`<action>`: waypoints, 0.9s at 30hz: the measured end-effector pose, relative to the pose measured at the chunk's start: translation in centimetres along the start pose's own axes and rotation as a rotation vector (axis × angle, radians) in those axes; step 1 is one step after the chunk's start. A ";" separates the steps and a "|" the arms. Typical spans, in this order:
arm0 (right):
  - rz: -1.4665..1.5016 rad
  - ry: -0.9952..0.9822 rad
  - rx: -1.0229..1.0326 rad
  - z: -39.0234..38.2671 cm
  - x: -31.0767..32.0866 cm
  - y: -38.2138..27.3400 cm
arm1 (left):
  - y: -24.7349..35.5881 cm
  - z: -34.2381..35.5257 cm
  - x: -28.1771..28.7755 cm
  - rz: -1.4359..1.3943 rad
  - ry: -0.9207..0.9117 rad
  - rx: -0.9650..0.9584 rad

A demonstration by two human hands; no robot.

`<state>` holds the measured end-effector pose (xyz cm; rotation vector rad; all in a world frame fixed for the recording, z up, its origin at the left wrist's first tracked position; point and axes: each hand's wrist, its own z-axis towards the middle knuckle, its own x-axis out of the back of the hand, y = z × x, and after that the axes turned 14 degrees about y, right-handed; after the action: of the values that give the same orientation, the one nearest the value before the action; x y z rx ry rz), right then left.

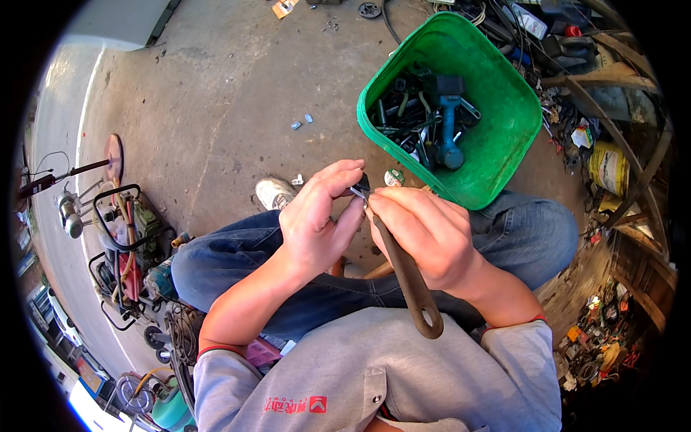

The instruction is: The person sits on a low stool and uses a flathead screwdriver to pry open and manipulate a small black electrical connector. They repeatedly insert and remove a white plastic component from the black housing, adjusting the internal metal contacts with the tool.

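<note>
A long brown metal wrench (407, 273) slants across my lap, its handle ending in a slotted hole near my shirt. My right hand (425, 227) is closed round its upper part, thumb and fingers pressed together close to the head. Opposite, my left hand (317, 216) pinches at the head, fingertips above and thumb below. Between the two hands show a dark jaw-like piece (363, 183) and a bright bit of metal; the fingers hide much of both. Just beyond my right hand stands a green bucket (507, 79) containing a blue power tool (450, 119) and several dark hand tools.
Two small bluish pieces (302, 122) lie on the concrete floor ahead. At left stands a machine with a black tube frame (115, 223). Scrap, cables and a yellow container (608, 167) crowd the right side, beside a wooden frame (644, 173). My white shoe (273, 193) is ahead.
</note>
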<state>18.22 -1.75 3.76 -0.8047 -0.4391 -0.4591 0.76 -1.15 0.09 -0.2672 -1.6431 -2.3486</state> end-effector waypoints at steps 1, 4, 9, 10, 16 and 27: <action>0.011 -0.003 -0.011 0.0 0.0 0.0 | 0.0 0.0 0.0 0.013 0.003 -0.012; 0.045 -0.003 -0.062 0.0 0.1 -0.1 | 0.3 0.5 0.1 0.053 -0.010 -0.087; 0.029 0.001 -0.137 -0.2 -0.3 0.0 | 0.3 0.5 0.1 0.042 -0.005 -0.114; 0.013 -0.028 -0.135 -0.2 -0.2 -0.1 | 0.3 0.4 0.1 0.035 -0.003 -0.090; 0.012 -0.103 -0.161 -0.1 0.4 -0.1 | 0.5 0.7 0.4 0.081 -0.008 -0.126; 0.066 -0.035 -0.267 -0.6 -0.1 -0.4 | -0.1 0.6 0.3 0.089 0.002 -0.230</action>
<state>18.05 -2.41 3.63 -1.0835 -0.3870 -0.4486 0.45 -0.62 0.33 -0.3741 -1.3298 -2.4681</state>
